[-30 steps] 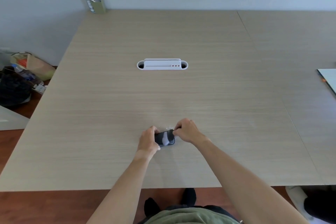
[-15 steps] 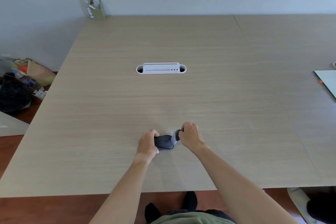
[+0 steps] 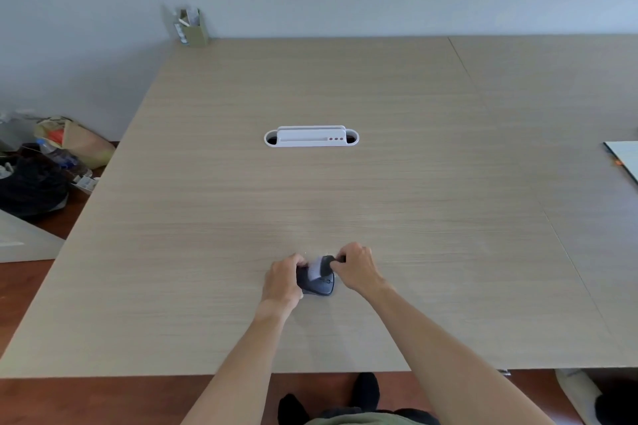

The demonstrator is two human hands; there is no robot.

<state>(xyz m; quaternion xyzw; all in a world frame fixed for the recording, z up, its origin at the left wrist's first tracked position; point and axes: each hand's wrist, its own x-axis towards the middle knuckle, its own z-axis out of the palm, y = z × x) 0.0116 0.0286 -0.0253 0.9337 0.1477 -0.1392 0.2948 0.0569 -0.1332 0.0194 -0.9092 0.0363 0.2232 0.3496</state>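
Observation:
A dark grey computer mouse [image 3: 319, 284] lies on the light wooden table [image 3: 345, 203], near its front edge. My left hand [image 3: 282, 279] grips the mouse's left side. My right hand [image 3: 355, 267] pinches a small dark piece at the mouse's far right end. A pale grey patch [image 3: 315, 269] shows on the mouse between my two hands; I cannot tell what it is.
A white cable slot [image 3: 311, 137] is set into the table's middle. A cardboard pen holder [image 3: 194, 28] stands at the far left corner. A white sheet [image 3: 626, 157] lies at the right edge. Bags and bottles [image 3: 51, 162] sit on the floor at left.
The mouse has turned so its rounded end points toward me, and the pale patch now sits near its far end. My right hand has shifted slightly to the right.

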